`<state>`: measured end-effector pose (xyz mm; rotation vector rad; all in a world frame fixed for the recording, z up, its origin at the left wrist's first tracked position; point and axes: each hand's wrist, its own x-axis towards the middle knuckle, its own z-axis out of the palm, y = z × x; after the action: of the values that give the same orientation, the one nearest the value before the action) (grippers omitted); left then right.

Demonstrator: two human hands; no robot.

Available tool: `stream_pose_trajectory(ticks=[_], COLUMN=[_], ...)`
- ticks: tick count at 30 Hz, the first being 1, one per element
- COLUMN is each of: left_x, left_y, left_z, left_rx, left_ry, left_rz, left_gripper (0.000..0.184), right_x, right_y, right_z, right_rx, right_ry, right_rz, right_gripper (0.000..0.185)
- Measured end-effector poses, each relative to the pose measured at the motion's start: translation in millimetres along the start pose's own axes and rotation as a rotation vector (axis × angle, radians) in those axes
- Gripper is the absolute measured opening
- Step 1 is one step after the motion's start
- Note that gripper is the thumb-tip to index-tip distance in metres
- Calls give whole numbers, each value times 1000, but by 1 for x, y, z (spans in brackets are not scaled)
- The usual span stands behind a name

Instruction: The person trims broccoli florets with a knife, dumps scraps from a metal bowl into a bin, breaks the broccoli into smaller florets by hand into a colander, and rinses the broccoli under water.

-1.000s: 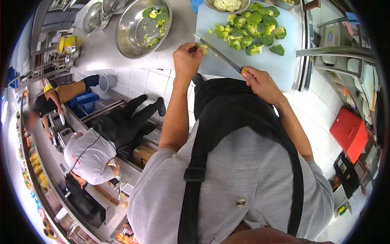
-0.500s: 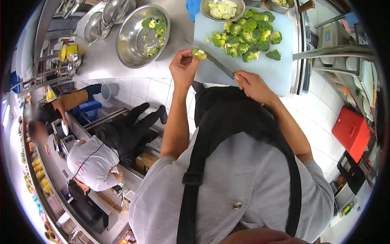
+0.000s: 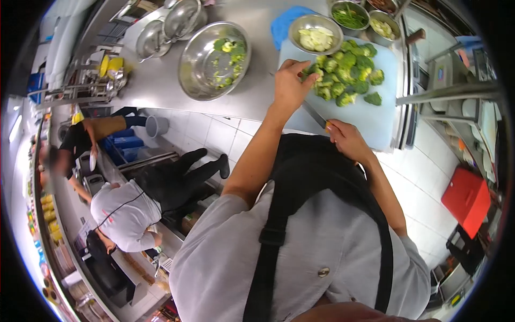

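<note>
My left hand is at the near left edge of a pile of broccoli florets, thumb and fingers closed around a broccoli floret there. The pile lies on a pale blue cutting board. My right hand grips a knife by its orange handle, low over the board's near edge, blade pointing up and left. The blade's tip is hidden behind my left wrist. A metal bowl of pale sliced vegetable sits at the board's far left corner.
Left of the board stands a large steel colander with broccoli bits. Beyond are metal strainers, a blue cloth and a bowl of green vegetables. A metal rail juts in at right. Two people work behind at left.
My left hand has moved the broccoli floret from beside the blade up to the pile's edge. My right hand still holds the knife. The camera view has shifted.
</note>
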<state>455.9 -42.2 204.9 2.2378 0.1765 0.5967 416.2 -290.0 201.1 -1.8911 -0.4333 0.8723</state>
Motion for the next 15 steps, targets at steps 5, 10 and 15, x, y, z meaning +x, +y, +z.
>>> stream_pose_trajectory(ticks=[5, 10, 15], left_x=[50, 101, 93], left_y=[-87, -195, -188], left_z=[-89, -110, -102], left_rx=[154, 613, 566], left_ry=[296, -73, -104], left_rz=[-280, -566, -492], left_gripper=[18, 58, 60], right_x=[2, -2, 2], right_y=[10, -3, -3], right_z=[2, 5, 1], right_rx=[98, 132, 115], right_ry=[-51, -20, -51], right_rz=[79, 161, 143], right_gripper=[30, 31, 30])
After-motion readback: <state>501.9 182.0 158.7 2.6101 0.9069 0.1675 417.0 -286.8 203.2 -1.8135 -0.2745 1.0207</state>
